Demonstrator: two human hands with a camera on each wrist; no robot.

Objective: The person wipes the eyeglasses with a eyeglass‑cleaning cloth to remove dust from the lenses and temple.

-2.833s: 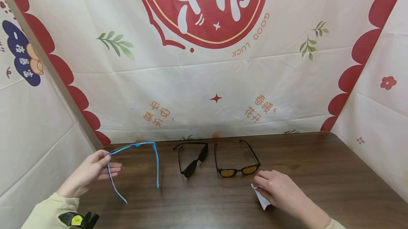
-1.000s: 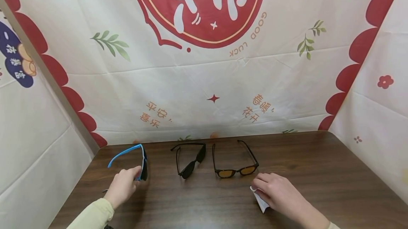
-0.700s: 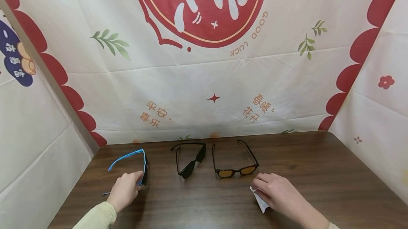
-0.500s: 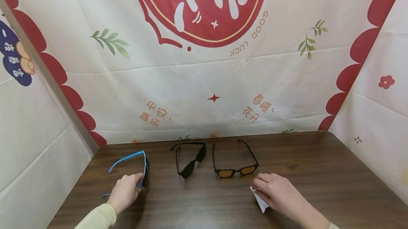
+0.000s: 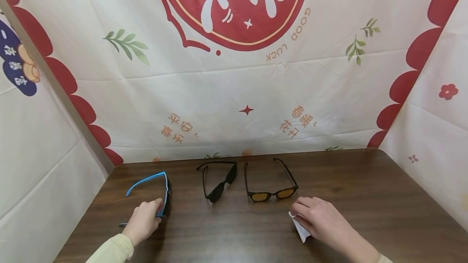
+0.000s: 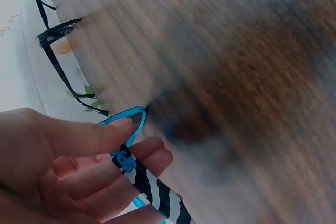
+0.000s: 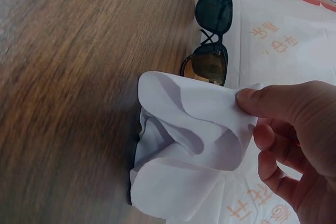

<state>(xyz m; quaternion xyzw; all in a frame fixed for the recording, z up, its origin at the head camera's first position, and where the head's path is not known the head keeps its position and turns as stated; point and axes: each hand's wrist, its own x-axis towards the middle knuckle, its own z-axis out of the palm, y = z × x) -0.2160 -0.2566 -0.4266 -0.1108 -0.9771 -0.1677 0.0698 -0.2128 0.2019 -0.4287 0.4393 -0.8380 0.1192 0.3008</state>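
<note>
Blue-framed sunglasses (image 5: 168, 203) with dark lenses are at the left of the table, arms spread to the left and lenses facing right. My left hand (image 5: 143, 219) pinches their near front corner between thumb and fingers. In the left wrist view the near arm shows a black-and-white striped side (image 6: 157, 195) across the fingers. My right hand (image 5: 321, 219) pinches a folded white cloth (image 5: 301, 230) by its edge, low over the table at right. The cloth (image 7: 178, 103) hangs in loose folds in the right wrist view.
Black sunglasses (image 5: 217, 192) lie unfolded at the middle back of the table (image 5: 234, 234). Beside them stand dark-framed glasses with amber lenses (image 5: 260, 197), arms pointing back. A printed white cloth backdrop (image 5: 219, 100) rises behind the table's far edge.
My left hand has turned the blue sunglasses so their lenses face right, brought them rightward and lowered them to the table. My right hand keeps its hold on the cloth in place.
</note>
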